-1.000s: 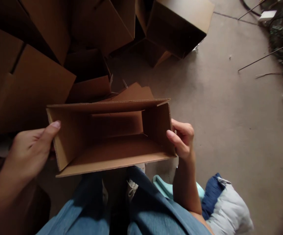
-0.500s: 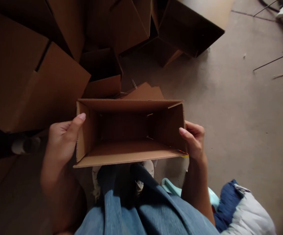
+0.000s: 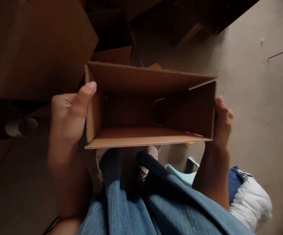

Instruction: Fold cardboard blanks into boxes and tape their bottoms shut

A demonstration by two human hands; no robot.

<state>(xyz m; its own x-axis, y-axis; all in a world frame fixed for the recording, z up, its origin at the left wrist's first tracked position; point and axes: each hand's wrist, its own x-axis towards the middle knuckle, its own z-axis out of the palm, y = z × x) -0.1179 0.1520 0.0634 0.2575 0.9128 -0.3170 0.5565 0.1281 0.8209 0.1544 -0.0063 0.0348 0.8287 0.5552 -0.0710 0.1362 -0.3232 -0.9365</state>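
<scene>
"Two hands on the box [image 3: 148,109]?"

"Yes; it is held over the floor [image 3: 256,98], before the jeans [image 3: 122,205], open end up; the left hand [image 3: 69,119] pinches the left wall [image 3: 96,112], thumb inside; the right hand [image 3: 223,125] presses the right wall [image 3: 190,111] from outside."

"What could go wrong?"

"Without a thumb inside, the right end might slip; hard squeezing could skew the walls."

"What differs from half a second ago?"

"The right thumb has left the inner face; the box looks larger, perhaps lifted nearer."
</scene>
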